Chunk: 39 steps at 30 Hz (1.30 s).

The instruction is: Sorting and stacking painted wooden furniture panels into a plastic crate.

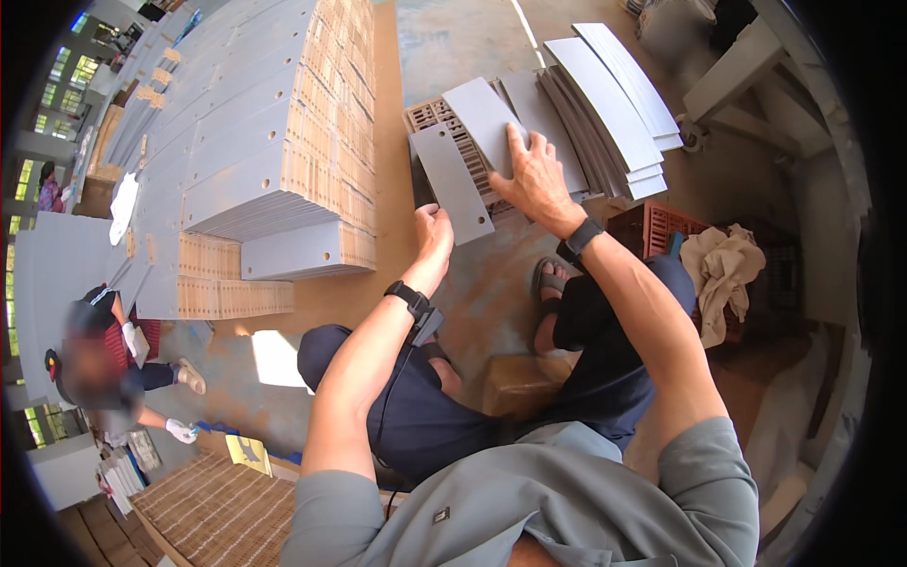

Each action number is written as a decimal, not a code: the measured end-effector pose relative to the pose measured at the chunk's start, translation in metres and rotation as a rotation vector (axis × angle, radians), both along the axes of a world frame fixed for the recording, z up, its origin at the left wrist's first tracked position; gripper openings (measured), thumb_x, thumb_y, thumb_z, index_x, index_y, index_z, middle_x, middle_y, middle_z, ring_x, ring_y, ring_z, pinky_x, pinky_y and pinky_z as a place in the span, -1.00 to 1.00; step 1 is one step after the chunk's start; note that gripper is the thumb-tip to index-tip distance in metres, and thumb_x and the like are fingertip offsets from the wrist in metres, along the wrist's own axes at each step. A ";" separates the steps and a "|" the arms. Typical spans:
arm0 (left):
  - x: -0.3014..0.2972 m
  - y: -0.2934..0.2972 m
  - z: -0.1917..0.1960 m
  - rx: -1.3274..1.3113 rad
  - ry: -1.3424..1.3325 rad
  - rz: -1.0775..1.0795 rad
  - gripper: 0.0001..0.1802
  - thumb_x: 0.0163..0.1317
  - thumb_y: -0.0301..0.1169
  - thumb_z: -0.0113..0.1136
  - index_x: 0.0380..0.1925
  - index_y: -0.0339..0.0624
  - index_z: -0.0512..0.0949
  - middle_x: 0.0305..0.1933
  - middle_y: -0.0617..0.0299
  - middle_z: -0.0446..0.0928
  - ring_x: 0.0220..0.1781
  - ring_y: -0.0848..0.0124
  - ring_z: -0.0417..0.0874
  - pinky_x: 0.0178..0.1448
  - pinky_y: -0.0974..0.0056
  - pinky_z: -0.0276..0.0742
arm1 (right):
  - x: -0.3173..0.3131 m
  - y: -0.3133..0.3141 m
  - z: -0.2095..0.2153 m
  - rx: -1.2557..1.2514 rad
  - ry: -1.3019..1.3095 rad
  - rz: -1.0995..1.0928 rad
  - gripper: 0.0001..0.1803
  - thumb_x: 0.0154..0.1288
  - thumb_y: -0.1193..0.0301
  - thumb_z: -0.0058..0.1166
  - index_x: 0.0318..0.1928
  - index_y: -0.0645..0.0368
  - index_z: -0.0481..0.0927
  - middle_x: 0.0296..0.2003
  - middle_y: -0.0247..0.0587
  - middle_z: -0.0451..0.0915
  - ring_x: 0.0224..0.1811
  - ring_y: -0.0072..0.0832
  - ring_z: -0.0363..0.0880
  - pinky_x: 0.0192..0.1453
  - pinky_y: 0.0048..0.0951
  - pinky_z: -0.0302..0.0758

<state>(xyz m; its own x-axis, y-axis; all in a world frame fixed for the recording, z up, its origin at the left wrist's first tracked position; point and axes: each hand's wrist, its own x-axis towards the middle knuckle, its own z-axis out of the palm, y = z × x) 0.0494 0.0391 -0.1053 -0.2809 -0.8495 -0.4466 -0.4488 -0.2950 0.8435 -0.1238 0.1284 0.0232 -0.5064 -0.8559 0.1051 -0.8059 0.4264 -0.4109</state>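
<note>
My left hand (435, 234) is closed, its fingers curled at the left edge of a narrow grey board (452, 180) with a round hole near each end. Part of its grip is hidden, and a dark strip shows just above the fingers. My right hand (540, 185) lies with spread fingers on another plain grey board (480, 113), its thumb at that board's near end. Beneath both boards is a brown slotted crate (469, 161). More grey boards (605, 104) lie overlapping in a stack right of my right hand.
Tall stacks of drilled grey boards (236, 180) with brown edges stand at the left. To the right are a red crate (661, 227) and a crumpled beige cloth (720, 269). A brown box (520, 386) sits between my feet. Another person (104, 359) in white gloves works at far left.
</note>
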 end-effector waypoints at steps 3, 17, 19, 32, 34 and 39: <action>-0.013 0.010 0.006 -0.032 -0.095 -0.030 -0.47 0.44 -0.26 -0.05 0.28 -0.37 0.27 0.31 -0.16 0.36 0.39 0.09 0.38 0.44 0.08 0.30 | -0.039 0.015 -0.008 -0.152 0.420 -0.046 -0.13 0.22 0.20 0.27 0.41 0.42 0.22 0.34 0.38 0.21 0.32 0.20 0.27 0.26 0.13 0.41; 0.012 0.017 0.023 0.362 0.447 0.089 -0.68 0.56 -0.23 -0.04 0.12 -0.22 0.39 0.17 0.15 0.43 0.12 0.34 0.53 0.08 0.16 0.63 | 0.011 -0.019 -0.028 0.357 -0.979 0.122 -0.13 0.33 -0.03 0.15 0.27 0.57 0.29 0.10 0.39 0.50 0.05 0.08 0.62 0.14 -0.13 0.57; 0.001 0.024 0.037 0.441 0.570 0.051 -0.66 0.56 -0.20 -0.03 0.11 -0.21 0.41 0.10 0.18 0.46 0.05 0.38 0.54 0.08 0.15 0.62 | 0.002 -0.016 -0.056 0.297 -1.128 0.012 -0.13 0.37 -0.09 0.09 0.31 0.48 0.31 0.15 0.24 0.49 0.06 -0.07 0.61 0.07 -0.18 0.57; 0.022 0.016 0.064 0.650 0.860 -0.185 -0.61 0.53 -0.11 -0.02 0.03 -0.22 0.51 -0.21 0.27 0.57 -0.16 0.40 0.62 0.10 0.20 0.58 | 0.038 -0.037 -0.025 -0.181 -1.565 0.131 -0.18 0.34 -0.02 0.13 0.51 -0.06 0.19 0.16 -0.16 0.40 0.10 -0.33 0.41 0.11 -0.24 0.43; 0.024 0.020 0.062 0.620 0.646 -0.214 -0.60 0.51 -0.10 0.00 0.04 -0.21 0.52 -0.19 0.26 0.59 -0.12 0.38 0.63 0.11 0.19 0.59 | 0.040 -0.035 -0.020 -0.203 -1.227 0.231 -0.23 0.27 0.03 0.20 0.45 -0.10 0.33 0.36 -0.07 0.30 0.29 -0.13 0.32 0.23 0.02 0.39; 0.035 0.037 0.049 0.548 0.238 -0.378 -0.62 0.46 -0.19 -0.02 0.07 -0.21 0.53 -0.08 0.15 0.62 -0.09 0.35 0.67 0.03 0.21 0.61 | 0.047 -0.028 -0.041 -0.011 0.068 0.286 -0.23 0.09 0.13 0.24 0.39 -0.28 0.40 0.36 0.03 0.26 0.20 0.15 0.35 0.16 0.12 0.42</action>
<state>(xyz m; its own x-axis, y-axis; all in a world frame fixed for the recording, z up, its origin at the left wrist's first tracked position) 0.0846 0.0760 -0.0559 -0.6553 -0.3452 -0.6718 -0.4259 -0.5657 0.7061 -0.0772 0.1007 -0.0178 -0.2361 -0.9615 0.1404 -0.9184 0.1736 -0.3555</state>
